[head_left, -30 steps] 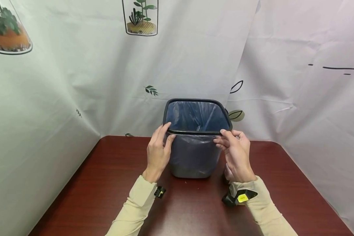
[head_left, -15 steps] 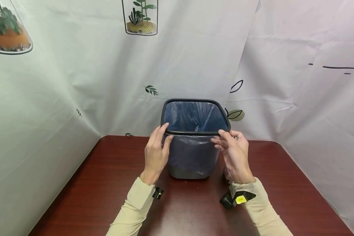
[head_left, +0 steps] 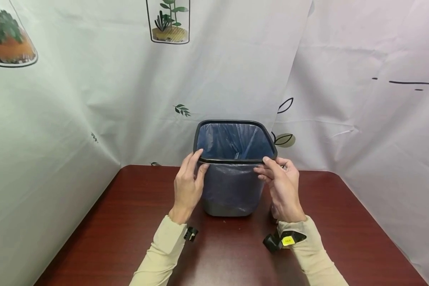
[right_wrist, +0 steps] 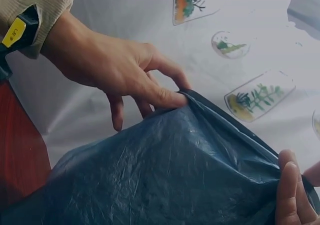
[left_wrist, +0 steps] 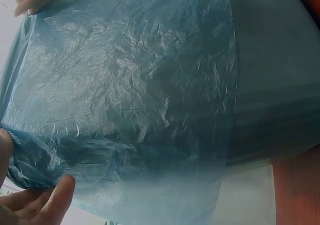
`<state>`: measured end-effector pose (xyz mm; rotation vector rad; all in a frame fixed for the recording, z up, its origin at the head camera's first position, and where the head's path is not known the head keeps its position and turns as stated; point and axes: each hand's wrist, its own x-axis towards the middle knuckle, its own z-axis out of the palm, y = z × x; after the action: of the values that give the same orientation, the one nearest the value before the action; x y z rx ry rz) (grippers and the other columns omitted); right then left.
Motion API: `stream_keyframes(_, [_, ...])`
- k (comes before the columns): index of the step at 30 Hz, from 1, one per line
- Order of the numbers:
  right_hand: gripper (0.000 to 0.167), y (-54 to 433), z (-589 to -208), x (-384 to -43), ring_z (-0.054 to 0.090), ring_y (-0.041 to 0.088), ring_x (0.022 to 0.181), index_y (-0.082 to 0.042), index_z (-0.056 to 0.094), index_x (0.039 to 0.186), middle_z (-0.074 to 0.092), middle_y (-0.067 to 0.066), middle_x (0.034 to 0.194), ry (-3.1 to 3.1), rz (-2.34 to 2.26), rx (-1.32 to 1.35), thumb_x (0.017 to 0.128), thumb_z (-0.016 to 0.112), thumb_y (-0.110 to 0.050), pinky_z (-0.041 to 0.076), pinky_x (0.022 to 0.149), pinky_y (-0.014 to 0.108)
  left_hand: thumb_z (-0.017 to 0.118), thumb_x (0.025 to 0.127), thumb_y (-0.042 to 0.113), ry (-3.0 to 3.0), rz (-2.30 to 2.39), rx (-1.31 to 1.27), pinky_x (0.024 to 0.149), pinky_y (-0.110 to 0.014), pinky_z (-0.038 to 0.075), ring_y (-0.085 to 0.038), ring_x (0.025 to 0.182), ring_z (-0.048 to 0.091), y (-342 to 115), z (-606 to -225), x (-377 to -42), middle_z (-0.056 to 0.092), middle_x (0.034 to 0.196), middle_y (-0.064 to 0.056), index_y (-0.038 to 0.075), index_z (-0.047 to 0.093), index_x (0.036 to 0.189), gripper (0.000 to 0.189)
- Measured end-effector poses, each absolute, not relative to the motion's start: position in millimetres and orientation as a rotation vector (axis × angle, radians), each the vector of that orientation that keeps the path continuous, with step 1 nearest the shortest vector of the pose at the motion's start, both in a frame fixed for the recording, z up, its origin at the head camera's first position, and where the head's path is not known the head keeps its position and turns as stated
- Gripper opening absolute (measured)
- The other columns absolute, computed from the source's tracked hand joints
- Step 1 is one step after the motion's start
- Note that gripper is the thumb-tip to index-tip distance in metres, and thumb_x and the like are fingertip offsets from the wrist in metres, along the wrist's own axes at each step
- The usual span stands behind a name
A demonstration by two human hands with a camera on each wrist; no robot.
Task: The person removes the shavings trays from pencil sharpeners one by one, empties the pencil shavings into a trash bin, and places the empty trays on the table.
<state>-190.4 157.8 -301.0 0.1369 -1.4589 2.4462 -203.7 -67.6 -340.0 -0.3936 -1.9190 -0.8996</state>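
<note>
A trash bin (head_left: 214, 210) with a dark rim stands upright on the table, lined with a thin translucent bluish trash bag (head_left: 232, 186) that folds over the rim and hangs down outside. My left hand (head_left: 187, 186) grips the near left corner of the rim, thumb below and fingers over the top. At the near right corner my right hand (head_left: 284, 186) pinches the rim, thumb on top, other fingers bent beneath. In the left wrist view the bag (left_wrist: 135, 75) hangs wrinkled over the bin's side. The right wrist view shows the left hand (right_wrist: 110, 65) on the bag-covered rim.
The reddish-brown table (head_left: 143, 222) extends around the bin. A pale printed curtain (head_left: 232, 71) hangs right behind it and along both sides. Next to the bin's lower right stands a small object (head_left: 273, 213), mostly hidden by the right wrist.
Both hands and the rim they hold have shifted slightly to the left. The grips look the same.
</note>
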Motion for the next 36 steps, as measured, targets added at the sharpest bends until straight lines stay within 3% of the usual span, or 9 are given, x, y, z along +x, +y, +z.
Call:
stream_keyframes(2, [0.036,158,-301,-192,0.067,0.019,0.065,-0.006,0.038,0.100,0.066,0.009,0.076,-1.449,2.458,0.148,0.082,0.069,-0.012,0.053,0.057,0.024,0.060,0.089,0.027,-1.920,-0.902,-0.388,0.061,-0.035,0.052,-0.020,0.075,0.060,-67,-339,-204,0.055,0.122,-0.010,0.020,0.051,0.131,0.043])
stream_keyframes(8, [0.036,159,-301,-194,0.067,0.018,0.063,-0.006,0.036,0.099,0.066,0.008,0.073,-1.458,2.438,0.168,0.083,0.068,-0.011,0.053,0.056,0.024,0.058,0.090,0.027,-1.932,-0.906,-0.379,0.082,-0.043,0.050,-0.026,0.105,0.059,-65,-339,-205,0.055,0.122,-0.010,0.019,0.050,0.132,0.044])
stream_keyframes(10, [0.036,160,-301,-194,0.067,0.018,0.063,-0.006,0.036,0.099,0.066,0.008,0.072,-1.463,2.432,0.169,0.083,0.068,-0.012,0.053,0.055,0.023,0.058,0.090,0.026,-1.932,-0.913,-0.385,0.085,-0.044,0.049,-0.026,0.108,0.057,-64,-338,-205,0.055,0.123,-0.010,0.019,0.049,0.132,0.044])
stream_keyframes(18, [0.040,162,-298,-193,0.068,0.020,0.066,-0.007,0.036,0.103,0.067,0.009,0.075,-1.547,2.415,0.138,0.082,0.069,-0.015,0.054,0.058,0.025,0.056,0.092,0.026,-1.959,-1.019,-0.405,0.061,-0.030,0.050,-0.017,0.105,0.055,-63,-340,-202,0.048,0.134,-0.001,0.023,0.041,0.139,0.049])
stream_keyframes(23, [0.045,161,-301,-189,0.068,0.025,0.066,-0.005,0.037,0.109,0.068,0.011,0.077,-1.638,2.281,0.120,0.082,0.069,-0.022,0.054,0.058,0.029,0.055,0.092,0.027,-1.978,-1.060,-0.388,0.061,-0.027,0.049,-0.015,0.105,0.054,-61,-344,-200,0.035,0.144,0.003,0.024,0.028,0.145,0.060])
stream_keyframes(26, [0.048,162,-305,-187,0.068,0.026,0.066,-0.004,0.042,0.115,0.069,0.012,0.080,-1.743,2.125,0.121,0.083,0.068,-0.028,0.055,0.060,0.033,0.056,0.091,0.030,-1.997,-1.115,-0.356,0.068,-0.029,0.052,-0.017,0.113,0.051,-59,-345,-197,0.027,0.148,0.002,0.022,0.014,0.148,0.071])
stream_keyframes(29, [0.047,164,-308,-185,0.068,0.024,0.065,-0.006,0.047,0.120,0.069,0.013,0.083,-1.837,1.964,0.141,0.085,0.065,-0.031,0.055,0.061,0.035,0.057,0.090,0.036,-2.023,-1.168,-0.309,0.083,-0.037,0.051,-0.020,0.128,0.040,-56,-345,-192,0.024,0.149,-0.006,0.017,0.006,0.149,0.080])
stream_keyframes(32, [0.043,166,-309,-183,0.068,0.022,0.066,-0.008,0.051,0.122,0.068,0.012,0.085,-1.874,1.875,0.167,0.087,0.063,-0.030,0.055,0.061,0.035,0.058,0.088,0.039,-2.048,-1.171,-0.289,0.096,-0.044,0.041,-0.024,0.131,0.034,-52,-347,-189,0.027,0.147,-0.013,0.008,0.010,0.148,0.083])
stream_keyframes(36, [0.042,168,-313,-183,0.068,0.020,0.073,-0.007,0.052,0.125,0.067,0.012,0.087,-1.905,1.867,0.210,0.089,0.061,-0.027,0.055,0.063,0.034,0.061,0.087,0.038,-2.076,-1.130,-0.282,0.102,-0.046,0.034,-0.025,0.131,0.032,-50,-352,-187,0.031,0.144,-0.015,0.003,0.017,0.146,0.081])
